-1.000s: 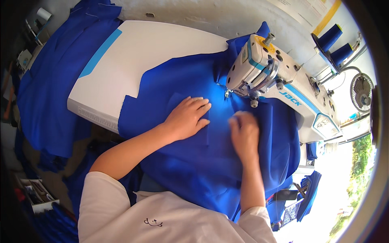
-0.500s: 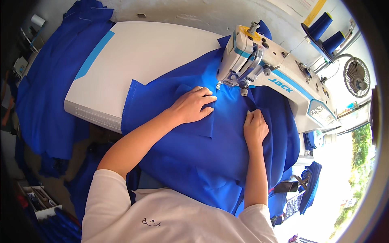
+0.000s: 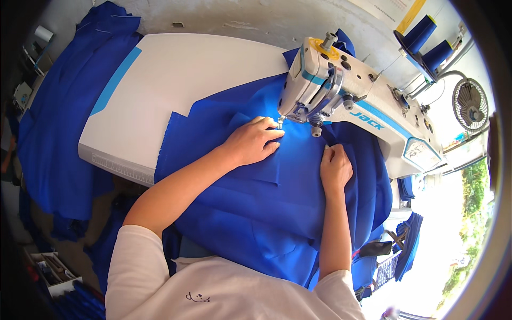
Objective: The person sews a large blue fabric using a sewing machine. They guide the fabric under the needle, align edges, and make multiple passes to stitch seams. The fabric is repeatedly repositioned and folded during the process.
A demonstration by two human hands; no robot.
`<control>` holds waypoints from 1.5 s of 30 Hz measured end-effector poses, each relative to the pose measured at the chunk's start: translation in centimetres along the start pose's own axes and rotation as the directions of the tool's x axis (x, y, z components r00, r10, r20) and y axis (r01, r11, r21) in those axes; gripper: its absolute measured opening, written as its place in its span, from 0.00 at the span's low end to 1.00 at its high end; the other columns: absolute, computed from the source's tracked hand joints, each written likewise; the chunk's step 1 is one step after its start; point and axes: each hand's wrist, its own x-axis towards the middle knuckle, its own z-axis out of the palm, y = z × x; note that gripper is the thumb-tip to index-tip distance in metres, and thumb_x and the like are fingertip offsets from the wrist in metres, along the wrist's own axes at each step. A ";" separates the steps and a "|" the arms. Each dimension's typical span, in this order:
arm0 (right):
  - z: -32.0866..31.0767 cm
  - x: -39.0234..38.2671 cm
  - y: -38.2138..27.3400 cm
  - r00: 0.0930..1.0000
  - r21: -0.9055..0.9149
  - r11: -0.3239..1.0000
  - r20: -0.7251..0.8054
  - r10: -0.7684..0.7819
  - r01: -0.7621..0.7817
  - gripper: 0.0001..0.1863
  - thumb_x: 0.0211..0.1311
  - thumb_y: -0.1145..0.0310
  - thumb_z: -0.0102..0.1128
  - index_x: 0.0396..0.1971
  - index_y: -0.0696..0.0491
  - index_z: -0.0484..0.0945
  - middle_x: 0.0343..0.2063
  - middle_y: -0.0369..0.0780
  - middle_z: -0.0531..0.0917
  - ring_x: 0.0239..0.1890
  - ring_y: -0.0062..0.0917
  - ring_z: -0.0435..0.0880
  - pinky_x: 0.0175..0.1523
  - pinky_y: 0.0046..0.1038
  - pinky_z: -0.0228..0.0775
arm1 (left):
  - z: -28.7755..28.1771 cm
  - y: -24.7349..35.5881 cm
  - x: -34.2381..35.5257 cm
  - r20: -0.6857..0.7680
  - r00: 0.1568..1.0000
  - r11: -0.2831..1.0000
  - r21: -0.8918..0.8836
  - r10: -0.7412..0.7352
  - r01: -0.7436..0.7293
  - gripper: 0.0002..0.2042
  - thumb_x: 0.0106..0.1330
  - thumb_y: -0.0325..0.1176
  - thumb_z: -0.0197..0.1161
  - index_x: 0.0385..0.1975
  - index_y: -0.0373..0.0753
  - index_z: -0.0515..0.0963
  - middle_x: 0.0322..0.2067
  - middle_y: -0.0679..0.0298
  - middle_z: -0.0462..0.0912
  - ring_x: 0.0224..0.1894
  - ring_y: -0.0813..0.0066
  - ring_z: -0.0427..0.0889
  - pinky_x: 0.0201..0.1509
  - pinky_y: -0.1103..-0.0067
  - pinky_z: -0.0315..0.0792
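Observation:
A large piece of blue fabric [image 3: 234, 208] spreads over the white sewing machine table and drapes down toward my lap. On top of it lies a smaller blue patch [image 3: 264, 173], one corner pointing toward me. My left hand [image 3: 253, 141] rests on the patch, palm down with thumb apart, its fingertips right beside the presser foot [image 3: 281, 122]. The white sewing machine [image 3: 346, 90] has its head above that spot. To the right of the foot, my right hand [image 3: 336, 168] pinches a fold of the fabric between thumb and curled fingers.
Blue cloth [image 3: 64, 122] hangs over the left end of the table [image 3: 176, 69]. Two dark blue thread cones [image 3: 420, 33] stand behind the machine, near a small fan [image 3: 470, 104]. A box of tools [image 3: 53, 272] sits low at the left. Folded blue pieces [image 3: 409, 242] hang at the right.
The view has shifted slightly, so the machine sits a little lower and further left. My left fingertips are now closer to the presser foot. My right hand keeps its pinch on the fabric.

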 end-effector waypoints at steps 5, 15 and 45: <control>-1.4 0.0 -1.0 0.982 0.221 0.957 -0.017 -0.188 0.187 0.06 0.56 0.71 0.64 0.28 0.54 0.76 0.29 0.44 0.81 0.30 0.40 0.81 0.33 0.38 0.73 | 0.0 -0.3 -0.1 -0.065 0.997 0.999 0.024 0.038 -0.037 0.14 0.64 0.34 0.62 0.49 0.43 0.81 0.50 0.62 0.78 0.55 0.63 0.75 0.60 0.70 0.72; -1.6 -2.8 -9.0 0.859 0.246 0.878 0.216 -0.464 0.412 0.08 0.48 0.73 0.65 0.30 0.57 0.78 0.31 0.44 0.78 0.41 0.41 0.77 0.54 0.42 0.66 | -0.6 0.3 0.4 -0.078 0.995 0.996 -0.050 0.065 -0.069 0.08 0.65 0.33 0.60 0.38 0.39 0.82 0.35 0.63 0.80 0.43 0.62 0.77 0.49 0.70 0.74; -2.0 -4.9 -7.2 0.856 0.482 0.761 0.041 -0.516 0.435 0.12 0.50 0.81 0.61 0.37 0.59 0.81 0.39 0.41 0.82 0.43 0.36 0.81 0.49 0.34 0.74 | -1.2 2.8 -5.5 -0.126 0.969 0.974 -0.051 0.214 -0.221 0.06 0.53 0.27 0.70 0.30 0.40 0.81 0.29 0.68 0.80 0.35 0.69 0.79 0.40 0.75 0.77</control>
